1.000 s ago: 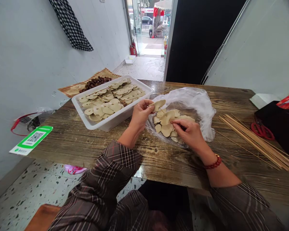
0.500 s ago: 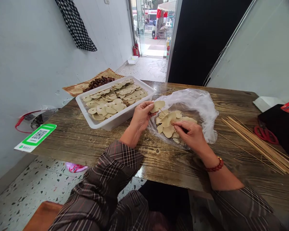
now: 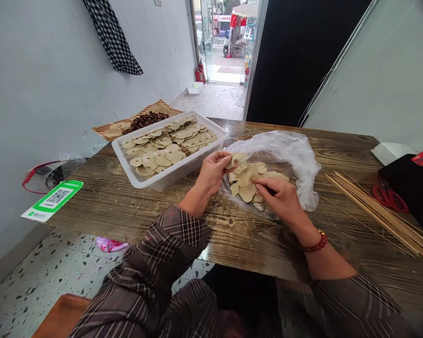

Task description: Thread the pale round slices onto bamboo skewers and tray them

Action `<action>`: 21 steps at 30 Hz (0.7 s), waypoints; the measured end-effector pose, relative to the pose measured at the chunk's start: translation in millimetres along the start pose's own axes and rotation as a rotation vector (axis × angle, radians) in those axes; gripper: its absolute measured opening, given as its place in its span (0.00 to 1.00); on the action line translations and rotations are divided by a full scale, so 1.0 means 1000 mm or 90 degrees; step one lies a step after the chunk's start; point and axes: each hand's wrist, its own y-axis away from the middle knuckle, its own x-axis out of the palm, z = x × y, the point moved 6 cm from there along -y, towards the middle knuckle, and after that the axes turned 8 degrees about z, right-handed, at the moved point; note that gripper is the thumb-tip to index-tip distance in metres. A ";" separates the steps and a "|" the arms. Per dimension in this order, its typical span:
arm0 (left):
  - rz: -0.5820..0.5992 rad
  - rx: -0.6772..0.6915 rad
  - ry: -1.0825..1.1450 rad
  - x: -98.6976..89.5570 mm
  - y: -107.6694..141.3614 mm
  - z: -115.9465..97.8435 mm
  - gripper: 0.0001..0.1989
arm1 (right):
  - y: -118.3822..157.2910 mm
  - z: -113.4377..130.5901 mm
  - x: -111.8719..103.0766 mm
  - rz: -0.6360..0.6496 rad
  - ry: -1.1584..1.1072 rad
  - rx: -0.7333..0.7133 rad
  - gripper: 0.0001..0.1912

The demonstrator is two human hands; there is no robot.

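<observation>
My left hand (image 3: pixel 213 170) pinches a flat beige slice (image 3: pixel 240 157) above the left part of an open plastic bag (image 3: pixel 296 152). Many similar slices (image 3: pixel 247 191) lie in the bag. My right hand (image 3: pixel 280 193) is closed over the bag, its fingertips pinched on a thin stick that runs toward the slice in my left hand; much of the stick blends with the slices behind. Left of the bag, a white tray (image 3: pixel 172 177) holds rows of beige slices threaded on sticks (image 3: pixel 158 159).
Thin wooden sticks (image 3: pixel 380 211) lie on the right of the wooden table (image 3: pixel 254 244), beside red-handled scissors (image 3: pixel 389 198). Dark brown pieces (image 3: pixel 150 120) rest on patterned paper behind the tray. A green QR card (image 3: pixel 56 199) lies at the left edge.
My left hand has moved slightly right with its slice, closer to my right hand and the stick. My right hand has barely moved.
</observation>
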 end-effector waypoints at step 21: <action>0.041 0.097 -0.205 0.010 0.002 -0.006 0.10 | 0.000 -0.008 -0.001 -0.012 -0.016 0.076 0.10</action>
